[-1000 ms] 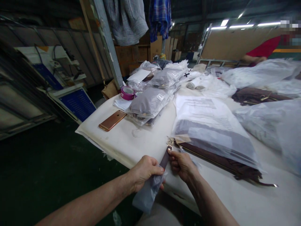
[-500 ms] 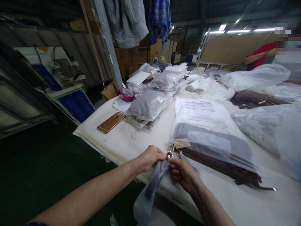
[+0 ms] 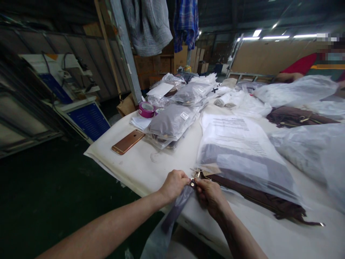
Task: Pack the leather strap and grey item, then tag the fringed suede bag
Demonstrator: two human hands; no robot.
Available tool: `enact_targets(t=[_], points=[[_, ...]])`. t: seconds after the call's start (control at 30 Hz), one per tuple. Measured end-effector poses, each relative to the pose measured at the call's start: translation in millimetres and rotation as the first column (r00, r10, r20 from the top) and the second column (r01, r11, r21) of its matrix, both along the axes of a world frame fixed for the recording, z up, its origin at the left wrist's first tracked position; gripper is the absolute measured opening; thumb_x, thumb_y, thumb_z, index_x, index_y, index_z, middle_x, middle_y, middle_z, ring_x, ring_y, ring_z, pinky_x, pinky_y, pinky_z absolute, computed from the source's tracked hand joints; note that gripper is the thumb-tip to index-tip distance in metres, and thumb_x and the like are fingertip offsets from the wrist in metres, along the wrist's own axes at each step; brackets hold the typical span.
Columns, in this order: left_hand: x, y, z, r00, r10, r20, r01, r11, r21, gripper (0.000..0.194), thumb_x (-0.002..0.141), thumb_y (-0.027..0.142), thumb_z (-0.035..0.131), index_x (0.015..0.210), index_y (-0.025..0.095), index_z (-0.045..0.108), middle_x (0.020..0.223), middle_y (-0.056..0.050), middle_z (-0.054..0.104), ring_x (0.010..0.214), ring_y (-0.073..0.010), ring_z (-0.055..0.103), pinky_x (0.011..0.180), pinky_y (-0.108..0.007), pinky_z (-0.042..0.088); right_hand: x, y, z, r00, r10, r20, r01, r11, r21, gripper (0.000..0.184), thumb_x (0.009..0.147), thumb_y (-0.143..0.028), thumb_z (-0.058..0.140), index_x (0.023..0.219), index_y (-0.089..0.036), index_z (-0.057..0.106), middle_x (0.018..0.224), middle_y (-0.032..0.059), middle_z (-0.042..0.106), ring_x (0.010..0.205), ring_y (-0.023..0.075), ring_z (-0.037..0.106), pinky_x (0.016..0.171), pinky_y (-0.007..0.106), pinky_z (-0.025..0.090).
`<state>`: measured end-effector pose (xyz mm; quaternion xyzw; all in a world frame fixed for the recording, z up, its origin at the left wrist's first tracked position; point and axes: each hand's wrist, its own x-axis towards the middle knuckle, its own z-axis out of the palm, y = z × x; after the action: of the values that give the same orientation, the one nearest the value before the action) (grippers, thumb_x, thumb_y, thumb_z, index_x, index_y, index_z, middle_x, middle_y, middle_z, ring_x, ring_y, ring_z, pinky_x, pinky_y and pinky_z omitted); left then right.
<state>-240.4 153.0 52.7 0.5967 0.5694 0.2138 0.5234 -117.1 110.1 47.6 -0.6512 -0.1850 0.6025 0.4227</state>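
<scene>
White desk [image 3: 129, 169], marked, over a dark green floor [image 3: 67, 194]. One strap [image 3: 175, 210] in a plastic sleeve at its near edge; left hand [image 3: 175, 183] in a narrow grip, right hand [image 3: 211, 196] likewise, both pinching its metal-fitted end. Beyond: one brown bag [image 3: 258, 198] partly under plastic, one phone [image 3: 128, 141], two tape rolls [image 3: 146, 109]. Farther: two hanging garments [image 3: 148, 28], one red sleeve [image 3: 299, 66].

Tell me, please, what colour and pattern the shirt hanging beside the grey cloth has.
The shirt is blue plaid, seen in the head view.
</scene>
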Motion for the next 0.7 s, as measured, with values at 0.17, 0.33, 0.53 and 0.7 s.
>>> enact_targets(t=[0.17, 0.33, 0.53, 0.7], points=[[12, 4, 4.1, 0.995, 0.029, -0.101, -0.020, 0.996, 0.091, 0.012, 0.068, 0.012, 0.056, 0.059, 0.014, 0.062, 0.054, 0.002, 0.056, 0.061, -0.0137, 0.053, 0.060, -0.023, 0.036, -1, -6, -3.1, 0.999, 0.032, 0.020, -0.034, 0.997, 0.071, 0.028, 0.065, -0.032, 0.058, 0.045, -0.019, 0.044, 0.031, -0.0077, 0.034, 0.028, 0.0038, 0.026, 0.031, 0.018, 0.015], [32, 9, 5.2, 0.990, 0.034, -0.138, -0.021, 0.995, 0.099, 0.012, 0.068, 0.009, 0.056, 0.058, 0.015, 0.060, 0.061, -0.002, 0.063, 0.070, -0.0160, 0.057, 0.066, -0.024, 0.040, 0, -10, -3.5, 1.000, 0.012, 0.014, -0.013, 0.995, 0.095, 0.028, 0.063, -0.034, 0.057, 0.044, -0.020, 0.042, 0.030, -0.0083, 0.032, 0.028, 0.0041, 0.024, 0.031, 0.019, 0.015], [14, 2, 12.2, 0.999, 0.023, -0.027, -0.024, 0.999, -0.039, 0.017, 0.077, 0.026, 0.051, 0.066, 0.015, 0.056, 0.069, -0.004, 0.064, 0.072, -0.0160, 0.061, 0.065, -0.024, 0.044, 0, -15, -2.8, 0.999, -0.042, 0.002, 0.042, 0.993, 0.110, 0.026, 0.063, -0.035, 0.057, 0.048, -0.021, 0.041, 0.032, -0.0087, 0.033, 0.029, 0.0046, 0.026, 0.032, 0.019, 0.015], [-35, -39, 20.7, 0.989, -0.070, 0.133, 0.106, 0.950, -0.293, 0.034, 0.070, 0.043, 0.059, 0.084, 0.014, 0.052, 0.074, -0.005, 0.065, 0.062, -0.0147, 0.063, 0.056, -0.024, 0.047, -1, -16, 0.3, 0.997, -0.072, -0.030, 0.075, 0.991, 0.115, 0.026, 0.064, -0.033, 0.054, 0.048, -0.021, 0.039, 0.034, -0.0092, 0.032, 0.028, 0.0038, 0.024, 0.032, 0.019, 0.014]])
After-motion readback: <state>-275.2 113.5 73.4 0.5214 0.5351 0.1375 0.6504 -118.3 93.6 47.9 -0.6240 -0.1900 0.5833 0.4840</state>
